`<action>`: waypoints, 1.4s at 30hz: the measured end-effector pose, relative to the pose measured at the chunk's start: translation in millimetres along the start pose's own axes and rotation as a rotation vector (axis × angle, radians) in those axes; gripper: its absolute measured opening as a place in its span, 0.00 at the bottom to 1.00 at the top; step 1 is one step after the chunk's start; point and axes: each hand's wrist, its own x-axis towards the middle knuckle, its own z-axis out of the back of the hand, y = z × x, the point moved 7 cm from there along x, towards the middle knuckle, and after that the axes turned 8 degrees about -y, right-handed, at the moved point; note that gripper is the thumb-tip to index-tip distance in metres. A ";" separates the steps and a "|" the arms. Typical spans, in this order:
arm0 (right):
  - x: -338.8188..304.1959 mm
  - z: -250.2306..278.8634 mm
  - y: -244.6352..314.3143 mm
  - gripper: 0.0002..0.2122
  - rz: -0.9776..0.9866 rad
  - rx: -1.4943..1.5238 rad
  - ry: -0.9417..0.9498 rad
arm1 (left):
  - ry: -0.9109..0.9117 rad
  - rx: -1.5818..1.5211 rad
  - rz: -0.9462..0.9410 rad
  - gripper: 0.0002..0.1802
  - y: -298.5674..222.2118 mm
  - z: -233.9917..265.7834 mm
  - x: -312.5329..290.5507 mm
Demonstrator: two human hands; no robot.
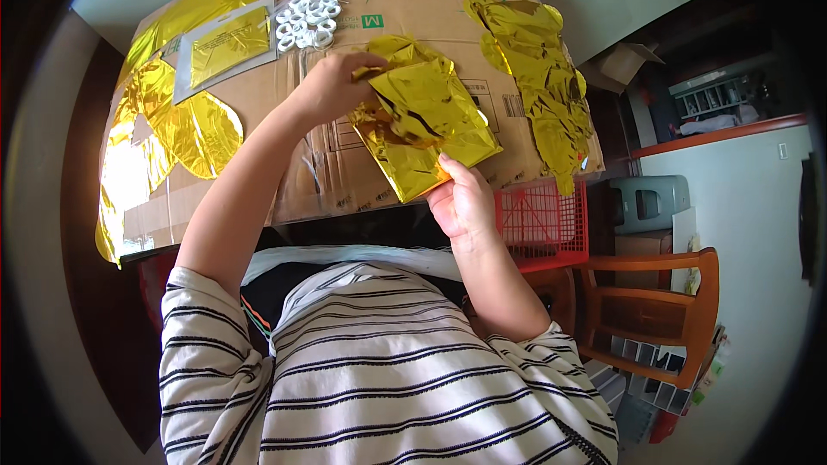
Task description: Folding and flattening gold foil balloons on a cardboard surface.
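Bright; held gold foil (pixel 444 108) glinting; foil sheet (pixel 177 133) left of grip partly blown white; rim black, edges bowed

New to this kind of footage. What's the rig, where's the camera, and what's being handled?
There's no machine: it's a person's two bare hands. The single picture comes from a wide fisheye camera on the head, looking down, so straight edges bend near the rim. The left hand grips the upper left of a folded gold foil piece; the right hand holds its lower edge, thumb on top. On the cardboard lie white rings, a clear packet with gold foil inside, and more loose foil.
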 end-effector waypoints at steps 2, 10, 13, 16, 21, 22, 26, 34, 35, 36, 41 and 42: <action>-1.4 -0.2 -2.1 0.16 -0.009 -0.001 0.016 | -0.121 -0.089 -0.050 0.30 32.6 -5.4 24.2; -6.7 -3.6 -3.1 0.16 -0.040 -0.005 -0.022 | -0.266 -0.169 0.167 0.32 49.7 8.5 44.4; -5.4 -6.4 -7.0 0.16 -0.054 0.008 -0.028 | -0.308 -0.220 0.205 0.36 50.8 12.2 46.3; -3.7 -9.9 -12.0 0.16 -0.051 0.040 -0.033 | -0.409 -0.277 0.154 0.41 50.1 18.1 46.6; -5.1 -25.0 -17.9 0.15 -0.057 0.129 -0.034 | -0.599 0.024 -0.179 0.31 42.7 29.1 29.2; -6.6 -27.1 -19.2 0.15 -0.079 0.131 -0.013 | -0.610 0.144 -0.289 0.28 38.7 26.8 21.1; -15.8 -14.1 -16.9 0.15 -0.235 -0.052 0.127 | -0.428 0.137 -0.513 0.19 17.4 11.1 -24.9; -31.1 17.6 61.0 0.14 -0.335 -1.351 0.351 | -0.269 0.259 -0.554 0.17 10.2 -2.2 -58.5; -24.7 15.6 71.3 0.12 -0.192 -1.379 0.345 | -0.270 0.242 -0.552 0.17 11.6 -1.9 -57.0; -19.8 9.6 82.3 0.11 -0.090 -1.399 0.312 | -0.291 0.241 -0.559 0.16 11.5 -0.6 -56.9; 31.1 -28.0 114.1 0.09 0.261 -1.254 0.267 | -0.315 0.315 -0.442 0.15 1.3 6.1 -67.6; 41.1 -32.1 111.1 0.09 0.249 -1.324 0.244 | -0.320 0.293 -0.376 0.15 -1.7 7.7 -72.9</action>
